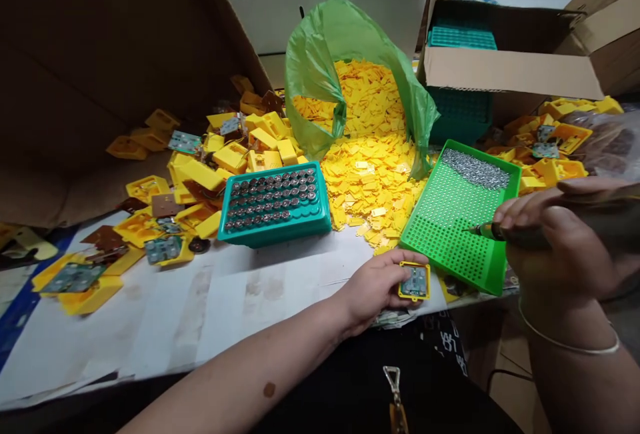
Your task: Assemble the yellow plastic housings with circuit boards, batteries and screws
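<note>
My left hand [383, 281] is closed around a small yellow plastic housing [425, 293], open side up, at the table's front edge. A grey-green circuit board [414, 281] sits inside it. My right hand [565, 241] grips a dark screwdriver [493, 230], its thin bit pointing left over the green perforated tray [435, 197]. Small silver screws [473, 169] lie heaped at that tray's far end. Left of my left hand stands a teal tray [280, 232] with rows of round metal-faced parts [270, 197].
A green plastic bag [345, 27] spills flat yellow pieces [370, 174] across the table's middle. Yellow housings [233, 157] and loose boards [185, 142] pile up on the left, with more housings [555, 171] at right. Cardboard boxes [510, 69] rise behind, one holding teal trays [463, 37].
</note>
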